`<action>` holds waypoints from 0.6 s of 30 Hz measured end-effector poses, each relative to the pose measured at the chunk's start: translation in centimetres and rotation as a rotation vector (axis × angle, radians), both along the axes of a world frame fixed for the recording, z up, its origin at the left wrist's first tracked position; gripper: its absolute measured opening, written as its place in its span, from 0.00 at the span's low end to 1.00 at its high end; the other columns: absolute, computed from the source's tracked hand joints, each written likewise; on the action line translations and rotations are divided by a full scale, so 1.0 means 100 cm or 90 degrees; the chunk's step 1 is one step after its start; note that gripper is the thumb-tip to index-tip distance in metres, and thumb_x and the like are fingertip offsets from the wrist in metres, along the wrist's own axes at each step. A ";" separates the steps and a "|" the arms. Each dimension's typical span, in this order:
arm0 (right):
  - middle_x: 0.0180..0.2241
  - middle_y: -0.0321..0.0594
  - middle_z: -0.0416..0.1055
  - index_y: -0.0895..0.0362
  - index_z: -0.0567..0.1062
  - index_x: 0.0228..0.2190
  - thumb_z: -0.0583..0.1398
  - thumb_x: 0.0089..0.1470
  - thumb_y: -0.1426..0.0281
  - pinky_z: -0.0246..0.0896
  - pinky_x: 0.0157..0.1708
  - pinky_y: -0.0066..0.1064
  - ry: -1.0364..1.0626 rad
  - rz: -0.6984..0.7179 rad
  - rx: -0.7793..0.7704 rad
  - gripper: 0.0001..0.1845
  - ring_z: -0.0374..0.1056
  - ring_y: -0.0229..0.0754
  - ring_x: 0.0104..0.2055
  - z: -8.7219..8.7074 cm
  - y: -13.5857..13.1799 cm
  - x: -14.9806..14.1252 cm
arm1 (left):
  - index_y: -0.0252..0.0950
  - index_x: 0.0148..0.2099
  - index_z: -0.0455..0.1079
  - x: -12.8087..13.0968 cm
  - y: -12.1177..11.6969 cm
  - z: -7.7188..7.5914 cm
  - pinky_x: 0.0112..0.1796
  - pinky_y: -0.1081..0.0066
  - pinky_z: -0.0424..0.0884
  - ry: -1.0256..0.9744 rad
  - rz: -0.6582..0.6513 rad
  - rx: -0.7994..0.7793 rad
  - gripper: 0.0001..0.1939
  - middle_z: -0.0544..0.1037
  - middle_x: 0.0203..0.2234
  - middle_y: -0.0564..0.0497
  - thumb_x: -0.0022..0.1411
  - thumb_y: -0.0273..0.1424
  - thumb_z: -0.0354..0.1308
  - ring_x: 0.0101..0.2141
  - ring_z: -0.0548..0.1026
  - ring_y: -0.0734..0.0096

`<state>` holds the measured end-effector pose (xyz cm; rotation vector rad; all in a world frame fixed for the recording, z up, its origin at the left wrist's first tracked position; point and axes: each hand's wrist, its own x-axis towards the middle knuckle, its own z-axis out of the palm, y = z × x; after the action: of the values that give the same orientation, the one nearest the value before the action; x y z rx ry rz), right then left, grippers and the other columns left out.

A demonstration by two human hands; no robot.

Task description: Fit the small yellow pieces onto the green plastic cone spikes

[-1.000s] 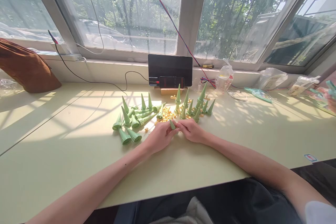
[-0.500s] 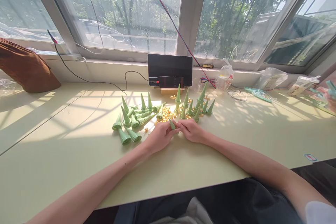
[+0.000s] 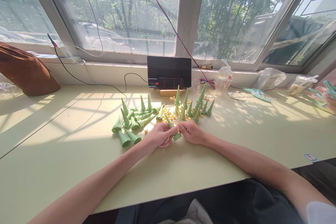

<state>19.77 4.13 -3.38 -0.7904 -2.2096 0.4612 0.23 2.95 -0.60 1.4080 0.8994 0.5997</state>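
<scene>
My left hand [image 3: 162, 135] is closed around a green plastic watering spike [image 3: 176, 135], its tip slanting up to the left and its wide collar toward me. My right hand [image 3: 192, 131] is pinched beside the spike, fingertips close to its collar; anything between them is too small to make out. Just beyond my hands lies a pile of small orange-yellow valve pieces [image 3: 169, 113]. Loose green spikes [image 3: 133, 135] lie and stand to the left. To the right, several spikes [image 3: 201, 95] stand upright, some with orange-yellow pieces at their bases.
Behind the pile, a black tablet [image 3: 169, 66] and a phone [image 3: 170, 83] lean on a wooden stand [image 3: 168, 92]. A brown bag [image 3: 28, 70] sits far left. Plastic cup [image 3: 224, 78], cable coil [image 3: 236, 95] and bags [image 3: 270, 78] line the window side at right.
The spike has turned in my left hand, so that its collar and more of its body now show. My right fingertips have drawn slightly apart from my left hand.
</scene>
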 end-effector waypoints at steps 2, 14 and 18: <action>0.19 0.31 0.56 0.56 0.58 0.22 0.45 0.67 0.67 0.48 0.26 0.26 -0.004 -0.004 0.016 0.20 0.51 0.32 0.22 0.000 -0.001 0.000 | 0.35 0.25 0.57 -0.001 0.001 0.002 0.15 0.78 0.46 0.002 -0.015 -0.014 0.25 0.60 0.14 0.59 0.58 0.51 0.58 0.13 0.57 0.83; 0.19 0.30 0.53 0.56 0.57 0.21 0.44 0.67 0.66 0.45 0.23 0.27 -0.005 -0.015 0.053 0.21 0.47 0.33 0.21 -0.001 -0.002 0.000 | 0.35 0.32 0.63 0.002 -0.013 -0.004 0.28 0.72 0.58 0.219 0.016 0.637 0.14 0.68 0.25 0.52 0.69 0.37 0.48 0.25 0.62 0.74; 0.18 0.31 0.54 0.56 0.58 0.21 0.43 0.67 0.65 0.46 0.24 0.26 0.001 -0.022 0.048 0.22 0.49 0.32 0.20 -0.001 -0.002 0.000 | 0.35 0.30 0.65 0.004 -0.013 0.001 0.23 0.74 0.57 0.143 0.062 0.438 0.16 0.63 0.18 0.57 0.64 0.41 0.53 0.20 0.60 0.77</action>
<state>19.75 3.95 -3.50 -0.7860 -2.1960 0.3594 0.67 1.64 -0.48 2.0879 0.9896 0.8893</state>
